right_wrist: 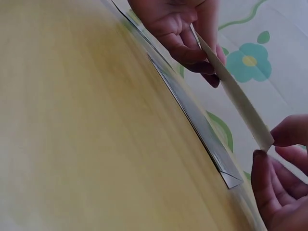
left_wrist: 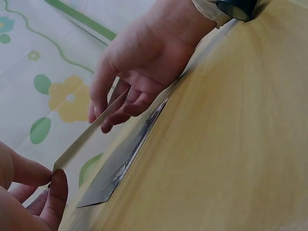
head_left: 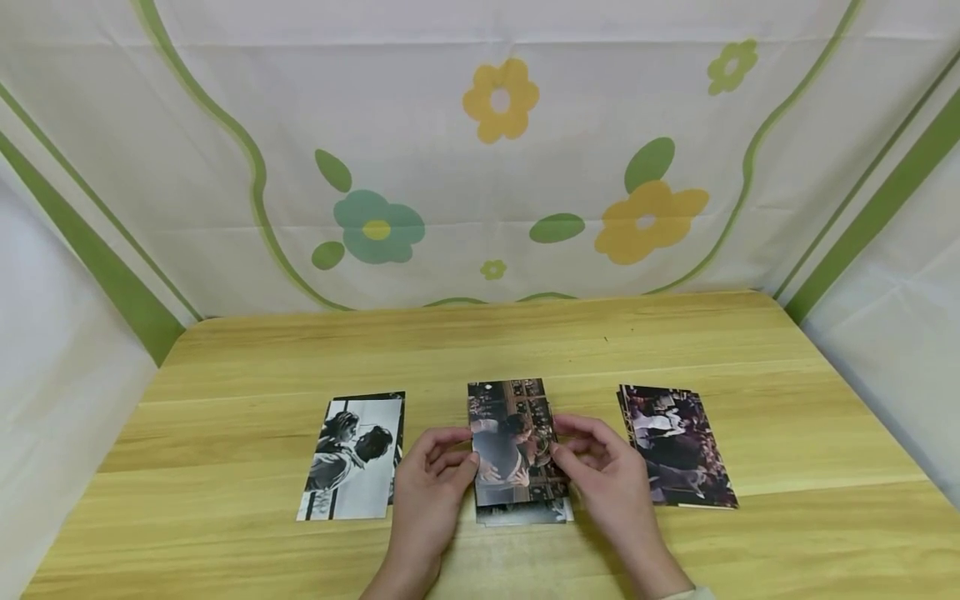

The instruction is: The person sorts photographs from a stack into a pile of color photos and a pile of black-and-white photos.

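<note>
Both hands hold one colour photo (head_left: 517, 450) by its opposite side edges, thumb and fingers pinching each side. On the left edge is my left hand (head_left: 435, 479), and on the right edge my right hand (head_left: 607, 467). The wrist views show this photo edge-on, its pale underside (left_wrist: 79, 144) raised above the table. Under it lies a middle pile of photos (head_left: 525, 512), mostly covered in the head view. The pile's top sheet (right_wrist: 202, 127) looks greyish in the right wrist view.
A pile topped by a black-and-white photo (head_left: 360, 458) lies on the left. On the right is another pile with a dark colour photo (head_left: 678, 446) on top. The wooden table (head_left: 247, 367) meets a flowered cloth (head_left: 450, 167) at the back.
</note>
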The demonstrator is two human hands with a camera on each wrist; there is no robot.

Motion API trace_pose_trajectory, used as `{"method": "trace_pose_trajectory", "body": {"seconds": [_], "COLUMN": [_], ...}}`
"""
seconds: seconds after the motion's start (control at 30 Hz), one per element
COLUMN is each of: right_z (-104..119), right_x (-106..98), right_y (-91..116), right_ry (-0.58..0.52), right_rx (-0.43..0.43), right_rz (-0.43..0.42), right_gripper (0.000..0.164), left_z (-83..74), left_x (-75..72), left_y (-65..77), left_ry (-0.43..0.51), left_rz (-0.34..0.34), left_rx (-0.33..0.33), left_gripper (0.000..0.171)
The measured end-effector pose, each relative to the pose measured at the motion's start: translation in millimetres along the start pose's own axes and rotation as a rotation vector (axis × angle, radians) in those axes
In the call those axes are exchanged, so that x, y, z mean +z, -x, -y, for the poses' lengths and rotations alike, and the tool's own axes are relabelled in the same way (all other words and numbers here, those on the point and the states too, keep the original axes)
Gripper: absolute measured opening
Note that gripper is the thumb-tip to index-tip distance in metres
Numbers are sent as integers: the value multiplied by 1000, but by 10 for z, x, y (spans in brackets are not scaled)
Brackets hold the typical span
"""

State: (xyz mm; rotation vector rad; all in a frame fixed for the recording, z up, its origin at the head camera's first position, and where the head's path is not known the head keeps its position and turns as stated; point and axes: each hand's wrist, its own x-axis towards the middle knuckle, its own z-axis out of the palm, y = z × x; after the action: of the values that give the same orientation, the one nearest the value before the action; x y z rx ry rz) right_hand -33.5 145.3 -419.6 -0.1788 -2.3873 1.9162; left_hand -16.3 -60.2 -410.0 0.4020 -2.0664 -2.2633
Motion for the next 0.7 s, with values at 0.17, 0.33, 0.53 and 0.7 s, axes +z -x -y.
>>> {"method": "trace_pose_trajectory", "body": {"seconds": [0.17,0.33,0.53,0.7], "right_z": [17,67,168,286], "right_x": [5,-8,-32,-47], "right_y": [26,34,2,-35], "right_ry": [-38,-54,-79,-98], "right_rx": [-36,-66,-109,-134], "right_rz": [-27,-36,15,49], "right_gripper": [28,26,26,26], "left_z": [-20,-63,-232,-371], "left_x": [-7,-36,-124,-193], "left_y": [0,-10,-16,5], "left_ry": [-32,-18,-36,-41], "left_rz": [-25,-4,48,87], "left_rx": [0,12,41,65], "left_gripper": [31,33,34,35]}}
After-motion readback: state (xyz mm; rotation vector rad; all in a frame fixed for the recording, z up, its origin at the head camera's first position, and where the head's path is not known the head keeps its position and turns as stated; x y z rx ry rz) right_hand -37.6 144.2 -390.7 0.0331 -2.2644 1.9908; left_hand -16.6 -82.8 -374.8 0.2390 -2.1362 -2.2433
